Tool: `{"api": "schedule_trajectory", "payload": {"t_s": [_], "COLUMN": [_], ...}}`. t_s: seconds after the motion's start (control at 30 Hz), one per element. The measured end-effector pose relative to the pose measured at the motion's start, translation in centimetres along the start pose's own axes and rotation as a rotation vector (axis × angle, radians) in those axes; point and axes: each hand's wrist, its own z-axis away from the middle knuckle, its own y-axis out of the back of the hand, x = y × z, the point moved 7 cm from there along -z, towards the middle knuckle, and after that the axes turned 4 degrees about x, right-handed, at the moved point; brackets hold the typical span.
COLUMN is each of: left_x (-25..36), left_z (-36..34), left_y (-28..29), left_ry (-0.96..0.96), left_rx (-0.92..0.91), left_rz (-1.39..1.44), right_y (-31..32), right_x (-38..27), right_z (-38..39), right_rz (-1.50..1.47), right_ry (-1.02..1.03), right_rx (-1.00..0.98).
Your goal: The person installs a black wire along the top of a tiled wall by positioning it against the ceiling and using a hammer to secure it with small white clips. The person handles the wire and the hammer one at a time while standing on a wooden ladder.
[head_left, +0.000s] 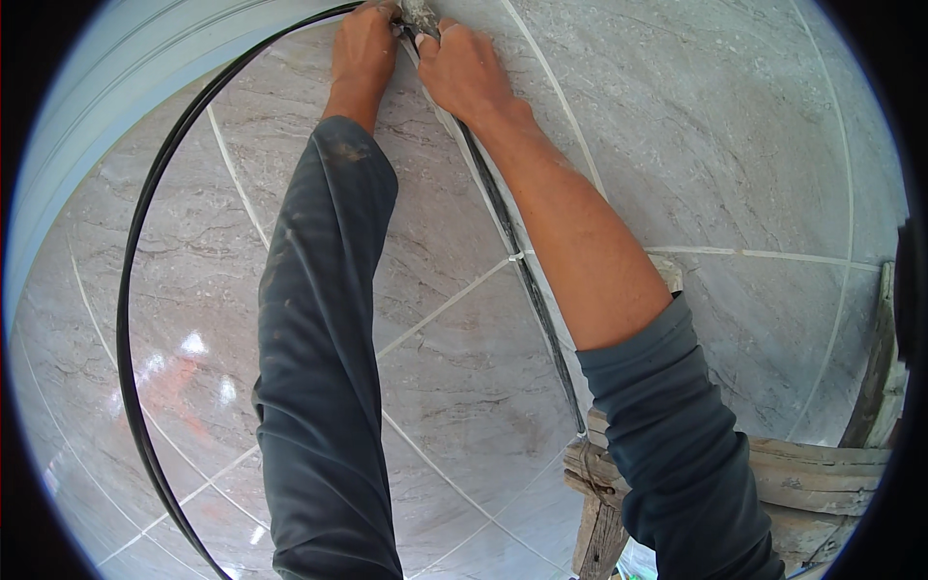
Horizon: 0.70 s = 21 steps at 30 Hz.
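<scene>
My left hand (362, 63) and my right hand (462, 68) are raised at the top of the view, both closed around black cable (126, 309) where it meets a slot in grey marble-look tiles. The cable loops from there down the left side. A narrow channel (498, 203), with dark cable along it, runs from between my hands down toward some timber, partly behind my right arm. At the top edge, between my fingers, sits a rough greyish lump (419, 14), too small to identify. My fingertips are partly hidden.
Weathered wooden beams (807, 474), apparently a ladder or scaffold, stand at the lower right, with an upright piece (868, 358) near the right rim. White ridged moulding (116, 68) borders the tiled surface (735, 155) at upper left, curved by the lens.
</scene>
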Motion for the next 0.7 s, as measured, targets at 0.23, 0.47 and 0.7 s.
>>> {"api": "schedule_trajectory", "payload": {"t_s": [0.23,0.47,0.7], "left_x": [3.0,0.3,-1.1], "left_z": [-0.2,-1.0,-1.8], "left_y": [1.6,0.2,-0.3], "left_ry": [0.004,-0.207,-0.246], "left_rx": [0.028,-0.073,-0.196], "left_rz": [-0.017,0.066,0.185], "right_y": [0.3,-0.2,0.0], "right_x": [0.3,0.6,0.3], "right_z": [0.0,-0.1,0.0], "right_rz": [-0.071,-0.133,-0.11], "right_ry": [-0.028,-0.057,-0.054], "right_rx": [0.015,0.042,-0.018]}}
